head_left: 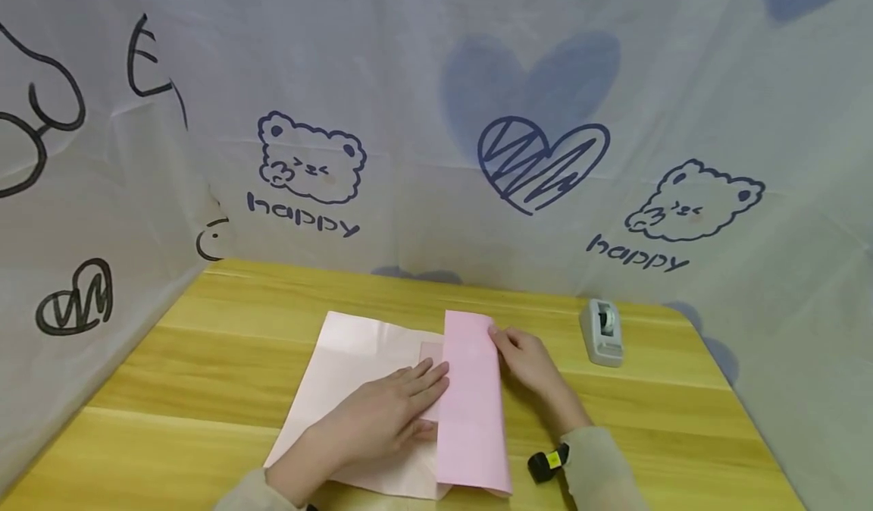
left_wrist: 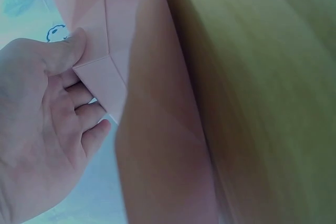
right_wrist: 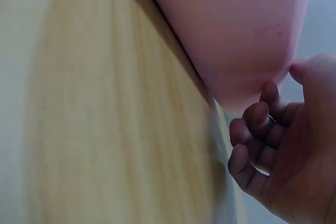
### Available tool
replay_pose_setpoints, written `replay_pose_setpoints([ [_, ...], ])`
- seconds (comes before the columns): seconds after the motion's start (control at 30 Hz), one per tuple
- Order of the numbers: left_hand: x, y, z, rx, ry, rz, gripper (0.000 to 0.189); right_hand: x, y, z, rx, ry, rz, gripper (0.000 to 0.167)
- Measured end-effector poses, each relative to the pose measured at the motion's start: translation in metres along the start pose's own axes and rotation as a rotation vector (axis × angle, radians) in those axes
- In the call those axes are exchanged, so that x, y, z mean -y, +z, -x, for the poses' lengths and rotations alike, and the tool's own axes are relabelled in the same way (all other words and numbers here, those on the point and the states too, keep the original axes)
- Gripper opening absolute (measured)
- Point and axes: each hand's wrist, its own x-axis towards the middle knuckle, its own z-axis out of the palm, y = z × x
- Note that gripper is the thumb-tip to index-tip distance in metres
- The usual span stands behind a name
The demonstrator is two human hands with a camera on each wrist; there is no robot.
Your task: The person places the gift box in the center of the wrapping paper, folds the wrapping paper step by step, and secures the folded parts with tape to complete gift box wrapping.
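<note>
A sheet of pink paper (head_left: 472, 405) lies on the table, its right part folded up and over toward the left. Partly under that flap is a small pale pink box (head_left: 432, 350), its right end hidden. My left hand (head_left: 382, 412) holds the box, fingers over the top and thumb at the near side; the left wrist view shows the thumb on a face of the box (left_wrist: 102, 51). With thumb and forefinger, my right hand (head_left: 528, 355) pinches the folded edge near its far right corner. The right wrist view shows its other fingers loosely curled beside the paper (right_wrist: 231, 40).
A grey tape dispenser (head_left: 603, 335) stands at the back right of the yellow wooden table (head_left: 225, 344). A small black device (head_left: 548, 463) sits by the right wrist. Behind and left hangs a white printed curtain (head_left: 409, 117).
</note>
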Motion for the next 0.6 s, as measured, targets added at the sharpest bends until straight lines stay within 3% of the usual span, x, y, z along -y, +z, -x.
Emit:
replay_pose_setpoints([
  [0.2, 0.0015, 0.0004, 0.0002, -0.036, 0.018, -0.001, 0.061, 0.0018, 0.0007, -0.0027, 0.033, -0.012, 0.015, 0.044],
  [0.3, 0.0013, -0.0001, -0.0001, -0.024, 0.012, 0.009, 0.062, 0.0037, 0.0009, -0.0026, 0.04, -0.008, 0.001, 0.042],
  [0.6, 0.0003, -0.0011, 0.0004, -0.036, 0.011, 0.019, 0.062, 0.0051, 0.0047, -0.0048, 0.039, 0.026, -0.088, 0.036],
])
